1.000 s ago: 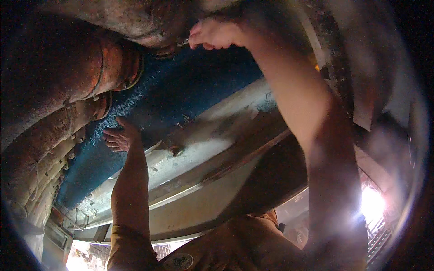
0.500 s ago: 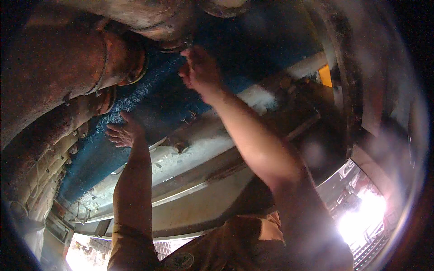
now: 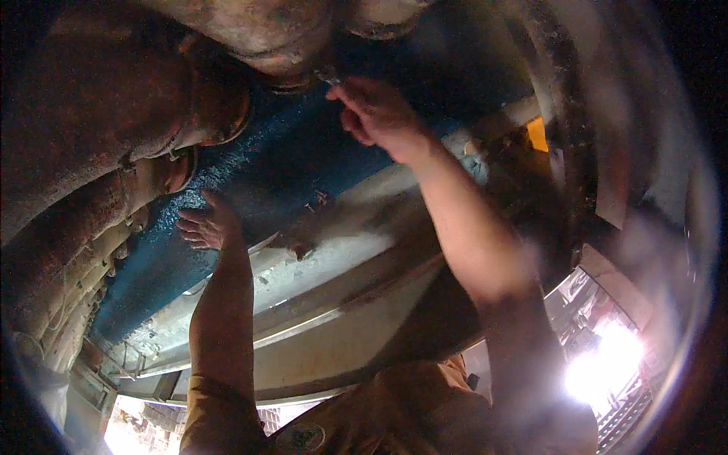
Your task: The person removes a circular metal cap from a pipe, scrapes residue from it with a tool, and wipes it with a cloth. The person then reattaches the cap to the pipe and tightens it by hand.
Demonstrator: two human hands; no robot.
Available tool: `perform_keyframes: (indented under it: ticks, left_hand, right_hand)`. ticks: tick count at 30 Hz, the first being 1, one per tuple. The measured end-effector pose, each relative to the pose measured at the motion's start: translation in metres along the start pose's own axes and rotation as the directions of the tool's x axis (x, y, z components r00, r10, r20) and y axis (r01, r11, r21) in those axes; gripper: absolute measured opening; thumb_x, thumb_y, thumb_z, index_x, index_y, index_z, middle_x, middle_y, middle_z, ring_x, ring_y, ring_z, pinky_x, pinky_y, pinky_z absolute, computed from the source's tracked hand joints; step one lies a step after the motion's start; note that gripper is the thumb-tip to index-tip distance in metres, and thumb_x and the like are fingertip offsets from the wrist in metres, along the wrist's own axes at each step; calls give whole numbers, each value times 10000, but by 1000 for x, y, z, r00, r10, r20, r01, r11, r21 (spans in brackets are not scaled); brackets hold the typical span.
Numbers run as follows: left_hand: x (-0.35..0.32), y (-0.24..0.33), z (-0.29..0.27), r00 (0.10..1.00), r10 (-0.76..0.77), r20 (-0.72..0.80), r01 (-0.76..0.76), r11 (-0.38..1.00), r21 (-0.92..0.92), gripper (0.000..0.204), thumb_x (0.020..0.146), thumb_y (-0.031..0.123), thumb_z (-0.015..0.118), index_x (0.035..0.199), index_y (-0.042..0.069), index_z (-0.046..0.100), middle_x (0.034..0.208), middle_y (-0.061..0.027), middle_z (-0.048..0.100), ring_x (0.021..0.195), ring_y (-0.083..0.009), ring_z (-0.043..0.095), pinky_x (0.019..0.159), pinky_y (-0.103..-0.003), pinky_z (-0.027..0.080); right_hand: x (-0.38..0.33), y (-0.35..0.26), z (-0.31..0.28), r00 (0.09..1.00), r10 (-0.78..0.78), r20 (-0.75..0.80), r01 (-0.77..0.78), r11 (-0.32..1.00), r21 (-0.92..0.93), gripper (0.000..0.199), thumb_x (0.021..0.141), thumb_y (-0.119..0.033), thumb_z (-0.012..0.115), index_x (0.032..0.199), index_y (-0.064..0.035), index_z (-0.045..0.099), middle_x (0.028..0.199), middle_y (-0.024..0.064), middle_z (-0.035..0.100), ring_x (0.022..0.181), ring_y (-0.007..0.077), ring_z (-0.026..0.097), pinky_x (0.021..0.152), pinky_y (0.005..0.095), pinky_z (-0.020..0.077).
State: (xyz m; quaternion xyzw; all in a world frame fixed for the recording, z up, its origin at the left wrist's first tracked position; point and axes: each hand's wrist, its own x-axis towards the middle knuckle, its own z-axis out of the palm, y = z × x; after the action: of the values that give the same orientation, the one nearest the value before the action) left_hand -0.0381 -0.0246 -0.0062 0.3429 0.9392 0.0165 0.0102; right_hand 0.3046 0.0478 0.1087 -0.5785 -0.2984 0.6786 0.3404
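My right hand point(image 3: 379, 114) is raised at upper centre, its fingers closed on a small silvery metal tool point(image 3: 328, 75). Its tip reaches the collar of a rusty, rounded pipe end point(image 3: 284, 53); the exact kind of tool is too small to make out. Lower and to the left, my left hand point(image 3: 208, 224) has its fingers spread and nothing in them. That palm is at the dark blue surface point(image 3: 258, 171); whether it presses on it I cannot tell.
More rusty pipes point(image 3: 98, 106) with wire-bound collars crowd the left. A pale metal beam point(image 3: 334, 258) runs diagonally below the blue surface, with small bolts point(image 3: 315, 201) nearby. An orange patch point(image 3: 538, 134) shows at right. Bright daylight point(image 3: 607, 364) enters lower right.
My right hand has shifted right and turned, and the silvery tool now shows beyond its fingers. The left hand stays almost where it was.
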Motion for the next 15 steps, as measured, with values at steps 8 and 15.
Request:
perform_keyframes:
  ticks: [8, 15]
  left_hand:
    - [-1, 9, -1, 999, -32, 10, 32, 999, -2, 948, 853, 735, 356, 1495, 53, 211, 1562, -196, 146, 1433, -409, 127, 1140, -576, 99]
    - [-3, 16, -5, 998, -53, 21, 53, 999, 13, 956, 852, 746, 339, 1498, 55, 202, 1567, -191, 128, 1438, -396, 123, 1148, -560, 87]
  right_hand:
    - [9, 28, 68, 958, 2, -287, 116, 912, 394, 269, 997, -333, 500, 1040, -80, 583, 636, 38, 573, 491, 93, 500, 425, 253, 391]
    - [24, 29, 51, 946, -183, -268, 219, 970, 111, 264, 1012, -318, 460, 1037, -86, 583, 636, 39, 567, 486, 90, 499, 417, 243, 378]
